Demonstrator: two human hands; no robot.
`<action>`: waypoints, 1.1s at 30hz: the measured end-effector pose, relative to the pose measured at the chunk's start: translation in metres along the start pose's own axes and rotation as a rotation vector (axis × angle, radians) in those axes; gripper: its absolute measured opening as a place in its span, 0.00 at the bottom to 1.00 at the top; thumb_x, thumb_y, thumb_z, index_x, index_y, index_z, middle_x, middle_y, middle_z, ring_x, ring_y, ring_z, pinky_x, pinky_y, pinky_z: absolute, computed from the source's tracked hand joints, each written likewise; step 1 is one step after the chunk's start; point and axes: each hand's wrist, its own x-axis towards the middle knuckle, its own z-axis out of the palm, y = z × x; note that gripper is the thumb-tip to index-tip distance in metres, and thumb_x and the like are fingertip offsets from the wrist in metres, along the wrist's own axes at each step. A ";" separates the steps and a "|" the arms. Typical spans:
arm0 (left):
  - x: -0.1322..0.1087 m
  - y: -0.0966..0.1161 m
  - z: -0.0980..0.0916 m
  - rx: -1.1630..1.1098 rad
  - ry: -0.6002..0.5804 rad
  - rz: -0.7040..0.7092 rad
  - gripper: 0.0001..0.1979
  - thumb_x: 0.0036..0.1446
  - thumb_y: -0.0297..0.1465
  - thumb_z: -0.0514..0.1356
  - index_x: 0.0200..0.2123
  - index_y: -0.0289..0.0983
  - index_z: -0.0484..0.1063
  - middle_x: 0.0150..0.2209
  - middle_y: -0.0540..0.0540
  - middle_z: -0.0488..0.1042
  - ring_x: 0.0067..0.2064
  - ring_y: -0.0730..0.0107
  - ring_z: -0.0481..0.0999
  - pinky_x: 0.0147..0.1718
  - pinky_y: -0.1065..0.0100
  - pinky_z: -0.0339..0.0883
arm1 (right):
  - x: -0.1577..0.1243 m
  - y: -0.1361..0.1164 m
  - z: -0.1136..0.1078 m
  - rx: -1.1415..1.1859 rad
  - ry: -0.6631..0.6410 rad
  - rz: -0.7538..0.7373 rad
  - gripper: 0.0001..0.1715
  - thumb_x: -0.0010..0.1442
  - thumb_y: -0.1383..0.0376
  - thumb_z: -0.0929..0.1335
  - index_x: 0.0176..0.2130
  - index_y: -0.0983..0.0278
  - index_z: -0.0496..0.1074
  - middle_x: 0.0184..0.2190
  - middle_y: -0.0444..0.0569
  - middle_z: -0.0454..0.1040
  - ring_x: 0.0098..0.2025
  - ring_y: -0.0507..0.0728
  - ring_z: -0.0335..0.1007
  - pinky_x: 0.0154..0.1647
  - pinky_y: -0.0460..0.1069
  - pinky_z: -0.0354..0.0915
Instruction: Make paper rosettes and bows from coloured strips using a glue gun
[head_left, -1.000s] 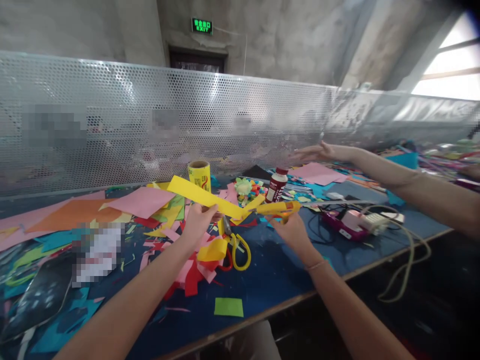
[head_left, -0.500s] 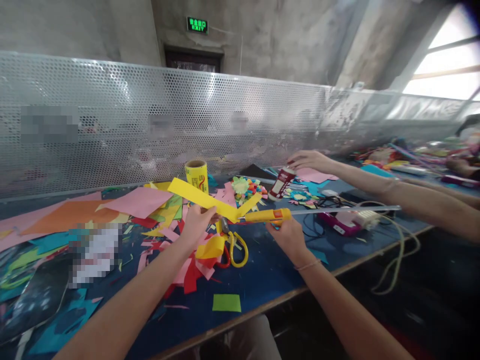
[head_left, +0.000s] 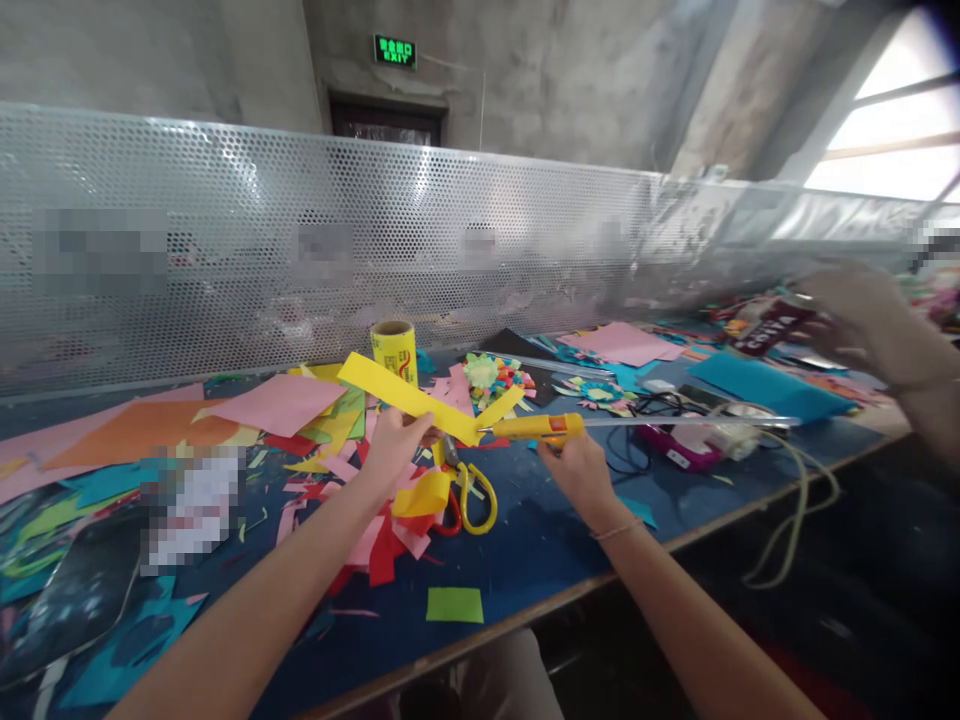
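My left hand (head_left: pixel 399 440) pinches a folded yellow paper strip (head_left: pixel 401 392) above the table. In my right hand (head_left: pixel 579 465) is a yellow hot glue gun (head_left: pixel 536 428), its tip at the fold of the strip. A long clear glue stick (head_left: pixel 697 422) sticks out of the gun's back end. Just below the strip lie scissors (head_left: pixel 480 500) with yellow and red handles, their blades partly hidden. A curled yellow paper piece (head_left: pixel 421 497) rests beside them on pink and red scraps (head_left: pixel 380 548).
A yellow tape roll (head_left: pixel 395 350) stands behind the strip, near paper flowers (head_left: pixel 491 375). A co-worker's hand (head_left: pixel 847 300) holds a dark red can (head_left: pixel 776 325) at the right. Cables (head_left: pixel 802 490) hang over the table edge. A perforated metal screen (head_left: pixel 247 250) runs along the back.
The co-worker's hand has lifted the dark red can off to the right, uncovering pink and blue paper. My hands, the strip and the glue gun have barely moved.
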 end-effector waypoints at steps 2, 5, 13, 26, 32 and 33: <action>-0.001 0.001 0.001 0.000 0.000 -0.003 0.03 0.50 0.26 0.60 0.30 0.32 0.73 0.26 0.44 0.78 0.26 0.69 0.78 0.31 0.67 0.74 | 0.001 0.000 -0.001 0.011 0.018 0.006 0.12 0.55 0.63 0.60 0.33 0.64 0.70 0.31 0.56 0.73 0.37 0.63 0.70 0.36 0.53 0.64; -0.001 0.001 0.001 0.008 0.003 0.000 0.03 0.50 0.26 0.60 0.30 0.32 0.73 0.26 0.44 0.78 0.27 0.68 0.79 0.31 0.67 0.74 | 0.001 0.000 -0.003 0.010 0.016 0.011 0.13 0.55 0.64 0.60 0.35 0.65 0.70 0.31 0.56 0.72 0.37 0.63 0.70 0.36 0.53 0.64; 0.000 0.001 0.000 -0.015 0.035 -0.001 0.04 0.50 0.26 0.60 0.31 0.32 0.72 0.27 0.44 0.79 0.27 0.68 0.79 0.32 0.68 0.74 | -0.001 -0.002 -0.004 -0.020 -0.072 -0.034 0.13 0.55 0.63 0.61 0.36 0.66 0.71 0.33 0.57 0.74 0.39 0.63 0.71 0.40 0.52 0.64; -0.003 0.006 0.002 0.014 -0.025 -0.054 0.02 0.49 0.24 0.61 0.27 0.32 0.73 0.22 0.47 0.76 0.22 0.72 0.75 0.27 0.69 0.72 | 0.009 0.003 -0.007 0.144 0.113 0.097 0.14 0.56 0.58 0.61 0.36 0.64 0.69 0.33 0.56 0.73 0.36 0.61 0.70 0.36 0.52 0.64; -0.002 0.006 0.002 0.001 -0.044 -0.076 0.02 0.49 0.26 0.61 0.27 0.31 0.72 0.22 0.47 0.76 0.21 0.72 0.74 0.25 0.70 0.70 | 0.035 0.014 -0.011 0.104 -0.014 0.097 0.24 0.55 0.50 0.65 0.41 0.67 0.67 0.35 0.56 0.74 0.37 0.61 0.72 0.34 0.50 0.63; -0.002 0.006 0.001 -0.019 -0.042 -0.077 0.03 0.49 0.27 0.61 0.27 0.32 0.72 0.22 0.47 0.76 0.21 0.72 0.74 0.25 0.70 0.70 | 0.039 0.019 -0.010 0.061 -0.046 0.088 0.23 0.56 0.51 0.65 0.41 0.67 0.68 0.34 0.56 0.74 0.36 0.60 0.72 0.32 0.49 0.63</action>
